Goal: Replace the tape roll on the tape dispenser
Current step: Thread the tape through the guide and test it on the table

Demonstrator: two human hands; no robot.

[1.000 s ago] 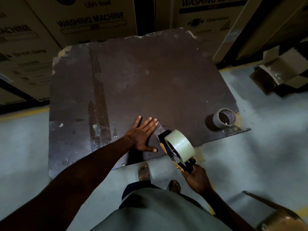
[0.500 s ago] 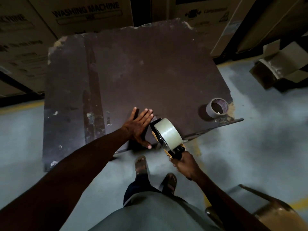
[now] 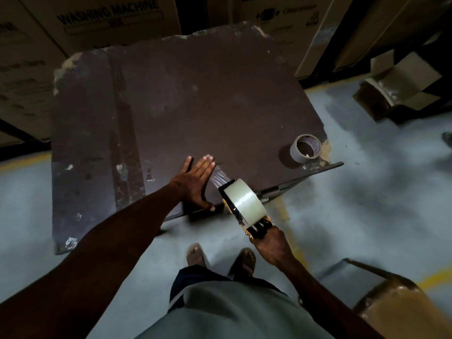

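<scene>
A full roll of clear tape (image 3: 245,201) sits on a black and orange tape dispenser (image 3: 254,227) at the near edge of the dark brown table (image 3: 195,99). My right hand (image 3: 271,245) grips the dispenser's handle below the table edge. A stretch of clear tape (image 3: 219,177) runs from the roller up to the tabletop. My left hand (image 3: 195,182) lies flat on the table, fingers spread, pressing beside the tape's end. A nearly spent cardboard tape core (image 3: 305,151) stands near the table's right corner.
Large washing-machine cartons (image 3: 107,18) stand behind the table. A folded carton (image 3: 401,89) lies on the grey floor at the right. A brown chair seat (image 3: 403,311) is at the lower right. My feet in sandals (image 3: 220,255) are just below the table edge.
My right hand has drawn the dispenser back toward me and off the table edge, so more clear tape is stretched out. My left hand stays flat on the table.
</scene>
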